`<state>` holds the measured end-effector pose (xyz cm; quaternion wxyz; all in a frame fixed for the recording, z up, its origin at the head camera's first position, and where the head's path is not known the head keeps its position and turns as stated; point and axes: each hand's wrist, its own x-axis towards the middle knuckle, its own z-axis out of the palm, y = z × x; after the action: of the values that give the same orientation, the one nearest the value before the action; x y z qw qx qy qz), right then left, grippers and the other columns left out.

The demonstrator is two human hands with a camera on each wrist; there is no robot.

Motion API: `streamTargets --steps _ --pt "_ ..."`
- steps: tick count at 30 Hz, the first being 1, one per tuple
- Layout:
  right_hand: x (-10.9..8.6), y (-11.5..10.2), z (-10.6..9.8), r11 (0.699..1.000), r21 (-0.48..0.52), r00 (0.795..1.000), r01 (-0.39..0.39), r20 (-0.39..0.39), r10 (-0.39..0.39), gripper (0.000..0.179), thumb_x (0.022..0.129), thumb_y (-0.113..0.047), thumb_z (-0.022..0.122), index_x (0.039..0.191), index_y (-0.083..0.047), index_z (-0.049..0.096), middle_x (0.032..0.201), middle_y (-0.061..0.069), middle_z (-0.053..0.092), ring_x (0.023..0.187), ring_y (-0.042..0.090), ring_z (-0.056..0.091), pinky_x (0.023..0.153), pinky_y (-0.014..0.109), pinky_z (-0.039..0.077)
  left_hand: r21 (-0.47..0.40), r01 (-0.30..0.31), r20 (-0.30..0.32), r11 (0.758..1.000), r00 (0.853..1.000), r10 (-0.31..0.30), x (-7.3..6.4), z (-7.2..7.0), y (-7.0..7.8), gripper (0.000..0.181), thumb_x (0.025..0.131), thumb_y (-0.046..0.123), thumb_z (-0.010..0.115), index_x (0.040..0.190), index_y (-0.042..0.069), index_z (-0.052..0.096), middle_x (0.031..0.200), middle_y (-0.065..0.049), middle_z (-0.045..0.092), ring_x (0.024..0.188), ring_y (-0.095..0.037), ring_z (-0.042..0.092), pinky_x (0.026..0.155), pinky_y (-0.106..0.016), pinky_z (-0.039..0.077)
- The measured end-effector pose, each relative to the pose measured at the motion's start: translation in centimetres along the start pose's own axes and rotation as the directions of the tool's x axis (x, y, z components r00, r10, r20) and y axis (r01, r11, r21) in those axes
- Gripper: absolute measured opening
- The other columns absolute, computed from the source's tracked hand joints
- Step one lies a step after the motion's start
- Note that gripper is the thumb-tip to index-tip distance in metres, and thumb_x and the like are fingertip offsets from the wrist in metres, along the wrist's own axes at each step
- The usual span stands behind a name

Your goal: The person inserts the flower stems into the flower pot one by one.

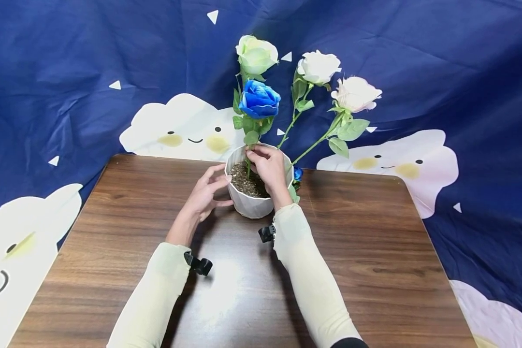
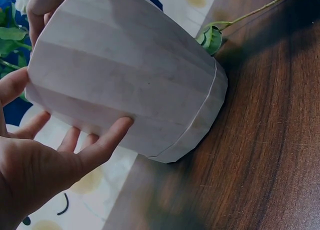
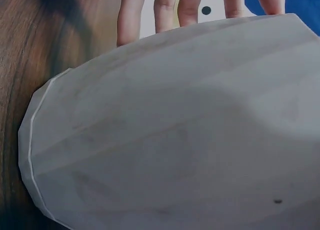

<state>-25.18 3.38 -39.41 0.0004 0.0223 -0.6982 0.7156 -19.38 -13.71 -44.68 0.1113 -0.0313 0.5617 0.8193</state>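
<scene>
A white faceted flowerpot (image 1: 253, 207) filled with dark soil (image 1: 243, 181) stands upright near the table's far edge. My right hand (image 1: 269, 166) reaches over its rim and pinches the stem of a blue rose (image 1: 259, 100), whose lower end meets the soil. Spread around the pot's left side, my left hand (image 1: 204, 193) touches the wall with extended fingers; in the left wrist view its fingertips (image 2: 122, 124) rest against the white surface. A pale green rose (image 1: 256, 55) rises behind the blue one. Two whitish roses (image 1: 318, 66) lean out to the right.
Another blue flower (image 1: 297, 173) shows low behind the pot's right side, with a leaf (image 1: 293, 194) below it. The brown wooden table (image 1: 356, 251) ends just behind the pot. A dark blue cloth (image 1: 156, 48) with smiling clouds hangs beyond.
</scene>
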Motion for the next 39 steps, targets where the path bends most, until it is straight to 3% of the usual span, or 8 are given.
streamTargets --steps 5,11,14,18,22,25,31,39 --pt "0.1 0.0 0.2 1.000 -0.010 1.000 0.007 0.028 -0.007 0.021 0.092 -0.002 0.069 0.110 0.008 0.074 0.101 0.009 0.074 0.085 0.009 0.065 0.093 0.061 0.055 0.000 -0.001 -0.005 1.000 1.000 0.001 -0.1 0.0 0.1 0.053 0.101 0.014 0.062 0.150 0.014 0.043 0.143 -0.021 0.041 0.135 -0.038 0.040 0.091 -0.064 0.055" --pt "0.0 0.2 -0.3 0.999 -0.027 0.999 0.025 0.032 -0.025 0.021 0.092 -0.004 0.070 0.110 0.009 0.073 0.105 0.016 0.074 0.083 0.008 0.066 0.092 0.060 0.056 -0.008 0.007 -0.002 1.000 1.000 -0.007 -0.2 0.3 -0.1 0.054 0.100 0.013 0.062 0.150 0.013 0.042 0.143 -0.021 0.041 0.135 -0.038 0.040 0.092 -0.064 0.054" --pt "-0.2 0.3 -0.8 0.998 -0.031 0.999 0.048 0.013 -0.048 0.025 0.092 -0.003 0.071 0.114 0.008 0.071 0.107 0.019 0.073 0.085 0.008 0.067 0.089 0.049 0.060 -0.012 0.014 -0.001 1.000 1.000 -0.014 -0.2 0.4 -0.2 0.054 0.100 0.012 0.061 0.151 0.012 0.041 0.144 -0.022 0.040 0.134 -0.037 0.040 0.093 -0.065 0.053" --pt "-0.8 0.0 -1.7 0.990 -0.032 0.990 0.140 -0.028 -0.141 0.036 0.089 0.001 0.072 0.125 0.005 0.066 0.110 0.023 0.072 0.089 0.012 0.071 0.083 0.029 0.060 -0.006 0.017 0.000 1.000 1.000 -0.017 -0.1 0.4 -0.2 0.054 0.100 0.012 0.061 0.151 0.012 0.041 0.144 -0.023 0.039 0.134 -0.037 0.041 0.093 -0.065 0.053" --pt "-1.5 -0.6 -2.9 0.979 -0.023 0.977 0.201 -0.060 -0.203 0.043 0.087 0.007 0.070 0.129 0.005 0.063 0.112 0.026 0.071 0.091 0.013 0.072 0.083 0.022 0.058 -0.015 0.018 0.002 1.000 1.000 -0.018 0.1 0.4 -0.1 0.054 0.100 0.012 0.061 0.151 0.012 0.041 0.145 -0.023 0.038 0.135 -0.038 0.039 0.093 -0.066 0.053" --pt "-2.0 -0.8 -3.8 0.978 0.024 0.976 0.206 -0.082 -0.204 0.040 0.087 0.009 0.069 0.127 0.008 0.063 0.115 0.028 0.069 0.091 0.010 0.071 0.082 0.021 0.058 -0.024 0.015 0.001 1.000 1.000 -0.015 0.1 0.3 -0.1 0.054 0.100 0.012 0.061 0.150 0.012 0.042 0.144 -0.023 0.038 0.136 -0.040 0.037 0.093 -0.066 0.053" --pt "-2.7 -1.4 -5.3 0.961 0.214 0.982 0.177 -0.097 -0.159 0.038 0.089 0.012 0.068 0.126 0.013 0.060 0.122 0.036 0.062 0.089 0.015 0.071 0.080 0.030 0.063 -0.021 0.011 0.001 1.000 1.000 -0.011 0.1 0.2 -0.1 0.054 0.100 0.012 0.062 0.150 0.013 0.042 0.143 -0.021 0.039 0.137 -0.040 0.037 0.093 -0.065 0.053" --pt "-3.5 -0.4 -8.3 0.930 0.340 0.989 0.139 -0.088 -0.115 0.035 0.094 0.013 0.061 0.128 0.016 0.054 0.096 0.009 0.074 0.081 0.016 0.071 0.076 0.033 0.064 -0.021 0.017 -0.013 1.000 1.000 -0.018 0.2 0.2 -0.1 0.054 0.100 0.012 0.061 0.150 0.013 0.042 0.141 -0.019 0.042 0.133 -0.036 0.041 0.092 -0.066 0.053"
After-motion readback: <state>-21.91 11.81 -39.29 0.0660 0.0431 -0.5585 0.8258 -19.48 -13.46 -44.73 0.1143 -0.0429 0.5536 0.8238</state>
